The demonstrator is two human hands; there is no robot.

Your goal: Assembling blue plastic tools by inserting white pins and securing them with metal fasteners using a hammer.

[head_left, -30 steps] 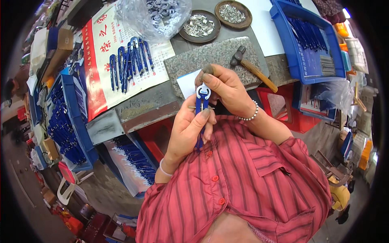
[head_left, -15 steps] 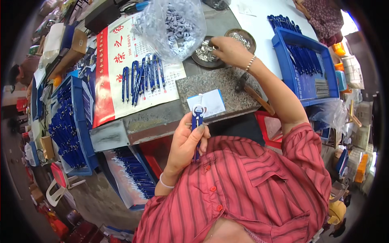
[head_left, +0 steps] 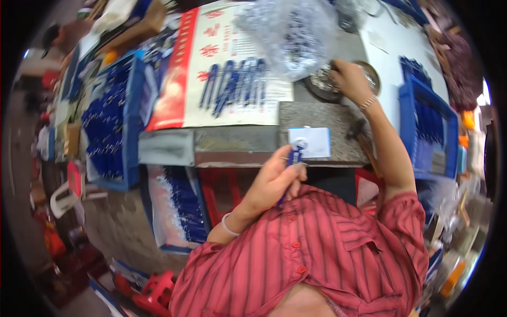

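The right hand [head_left: 349, 79] had left the blue tool [head_left: 293, 161] and reached beyond the stone slab [head_left: 322, 124] into the metal dish [head_left: 326, 84], fingers curled, contents unclear; the left hand [head_left: 274, 182] gripped the tool at the slab's near edge; another small part seemed wanted.

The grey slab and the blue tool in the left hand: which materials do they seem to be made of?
The grey slab looks like speckled stone, matte and thick-edged. The blue tool in the left hand seems glossy plastic with a pale, perhaps metal, tip; blur leaves this uncertain.
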